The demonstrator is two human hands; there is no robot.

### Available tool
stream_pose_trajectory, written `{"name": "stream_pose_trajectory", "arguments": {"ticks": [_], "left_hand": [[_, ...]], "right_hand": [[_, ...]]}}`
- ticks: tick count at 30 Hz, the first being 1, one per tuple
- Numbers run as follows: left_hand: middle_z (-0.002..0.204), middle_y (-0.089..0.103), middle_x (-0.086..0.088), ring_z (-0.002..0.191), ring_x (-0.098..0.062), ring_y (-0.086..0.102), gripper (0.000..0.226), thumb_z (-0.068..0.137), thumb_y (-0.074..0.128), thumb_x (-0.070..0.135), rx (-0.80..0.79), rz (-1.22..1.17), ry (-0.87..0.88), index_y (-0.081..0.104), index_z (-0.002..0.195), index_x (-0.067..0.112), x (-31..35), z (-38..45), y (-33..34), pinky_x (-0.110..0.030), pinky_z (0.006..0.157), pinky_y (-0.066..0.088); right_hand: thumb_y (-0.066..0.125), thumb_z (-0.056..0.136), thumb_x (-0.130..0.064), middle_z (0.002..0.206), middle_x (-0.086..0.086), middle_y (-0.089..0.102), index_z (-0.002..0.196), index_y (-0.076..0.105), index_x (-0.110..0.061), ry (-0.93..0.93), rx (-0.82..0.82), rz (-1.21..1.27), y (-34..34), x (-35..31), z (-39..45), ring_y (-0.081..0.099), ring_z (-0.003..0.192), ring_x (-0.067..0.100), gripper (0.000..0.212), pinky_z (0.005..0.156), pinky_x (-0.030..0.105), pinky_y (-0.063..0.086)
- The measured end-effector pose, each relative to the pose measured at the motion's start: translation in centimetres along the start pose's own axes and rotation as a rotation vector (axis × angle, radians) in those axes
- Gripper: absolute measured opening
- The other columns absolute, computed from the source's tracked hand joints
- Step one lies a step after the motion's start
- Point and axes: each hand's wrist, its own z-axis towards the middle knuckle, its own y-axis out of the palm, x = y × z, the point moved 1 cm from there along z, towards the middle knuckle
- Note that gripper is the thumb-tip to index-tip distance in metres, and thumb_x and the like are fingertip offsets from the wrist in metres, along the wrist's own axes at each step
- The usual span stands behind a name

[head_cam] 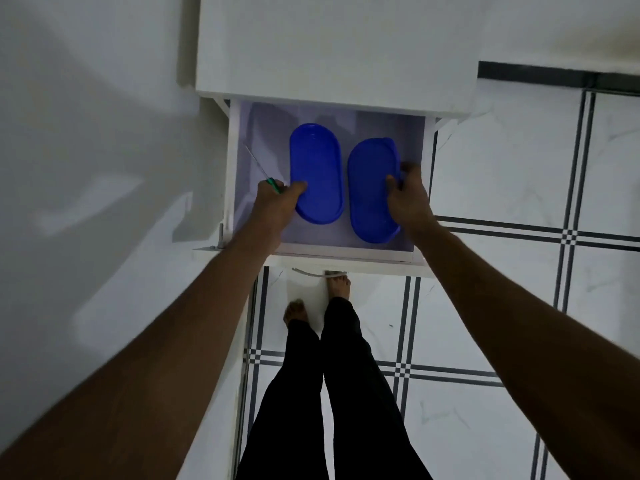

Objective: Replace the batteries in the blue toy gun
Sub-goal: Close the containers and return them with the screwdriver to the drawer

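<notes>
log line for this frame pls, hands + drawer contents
left hand: holds screwdriver, thumb on left blue container | right hand: grips right blue container | drawer: open | toy gun: not visible

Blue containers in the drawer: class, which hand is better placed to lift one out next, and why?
Probably the right hand. It grips the right blue container with nothing else in it, while the left hand holds a green-handled screwdriver and only its thumb rests on the left blue container.

i'm looking down into an open white drawer [229, 161] under a white cabinet [329, 46].
two blue oval containers [317, 168] are lying side by side inside; tiled floor [519, 306] is showing alongside.
</notes>
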Motion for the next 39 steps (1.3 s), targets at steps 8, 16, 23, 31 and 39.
{"name": "stream_pose_trajectory", "arguments": {"ticks": [8,16,23,31,39], "left_hand": [[0.075,0.052,-0.003,0.067,-0.010,0.054,0.031,0.085,0.068,0.019,0.088,0.146,0.004,0.047,0.101,0.003,-0.4,1.8,-0.4,-0.011,0.044,0.042],[0.087,0.053,-0.004,0.082,-0.017,0.059,0.039,0.083,0.069,0.015,0.112,0.331,0.016,0.044,0.110,0.004,-0.5,2.0,-0.8,-0.023,0.063,0.052],[0.092,0.054,-0.005,0.074,-0.013,0.054,0.039,0.091,0.055,0.031,0.128,0.282,0.001,0.040,0.118,0.006,-0.1,1.6,0.3,-0.025,0.058,0.045],[0.091,0.066,-0.015,0.081,-0.026,0.068,0.029,0.098,0.049,0.020,0.103,0.686,-0.193,0.049,0.118,0.000,0.0,2.3,-1.4,-0.037,0.078,0.058],[0.112,0.064,-0.017,0.104,-0.031,0.063,0.029,0.096,0.054,0.011,0.084,1.236,0.072,0.051,0.120,-0.003,1.2,3.1,-0.6,-0.035,0.083,0.048]], "right_hand": [[0.042,0.094,0.008,0.147,0.014,0.041,0.154,0.015,-0.008,-0.099,0.074,-0.153,0.5,-0.5,-1.1,0.049,0.127,0.028,0.067,0.100,0.039,0.049],[0.053,0.093,0.001,0.108,-0.003,0.062,0.120,0.056,-0.013,-0.290,0.101,-0.001,1.8,-0.6,-8.5,0.062,0.096,0.011,0.030,0.085,0.029,0.055],[0.047,0.096,0.005,0.089,0.007,0.069,0.097,0.066,-0.004,0.002,-0.348,0.215,5.2,1.3,-15.3,0.066,0.070,0.005,0.021,0.064,0.018,0.054],[0.053,0.097,-0.010,0.102,0.015,0.069,0.119,0.058,-0.007,0.707,-0.403,0.656,7.7,5.9,-14.9,0.066,0.091,0.026,0.023,0.088,0.038,0.057],[0.050,0.094,0.005,0.126,0.023,0.057,0.112,0.053,-0.004,0.701,-0.279,1.175,8.0,7.2,-13.0,0.062,0.110,0.033,0.020,0.096,0.042,0.052]]}}
